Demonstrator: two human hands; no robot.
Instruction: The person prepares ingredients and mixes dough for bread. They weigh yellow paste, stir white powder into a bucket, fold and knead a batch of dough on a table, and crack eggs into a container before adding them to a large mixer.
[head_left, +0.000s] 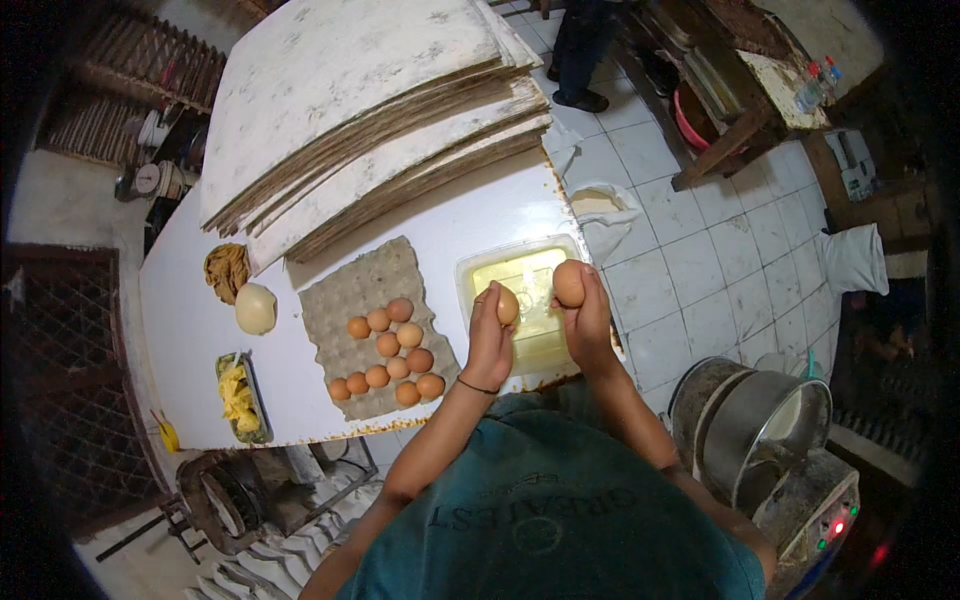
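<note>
My left hand (487, 340) is closed round a brown egg (508, 306), held over the left part of a clear plastic tub (466, 275). Another brown egg (569, 284) sits in the grip of my right hand (590, 325), above the tub's right edge. Both shells look whole from here. Pale yellow liquid (540, 345) lies in the tub, which stands at the table's right end. Left of it rests a grey cardboard egg tray (350, 290), with several brown eggs (388, 345) grouped in its nearer right part.
Floury boards (370, 80) are stacked at the table's back. On the left are a dough ball (256, 309), a brown cloth (227, 272) and a dish of yellow pieces (238, 395). A metal mixer bowl (765, 425) stands right of me. A person's legs (578, 50) show behind.
</note>
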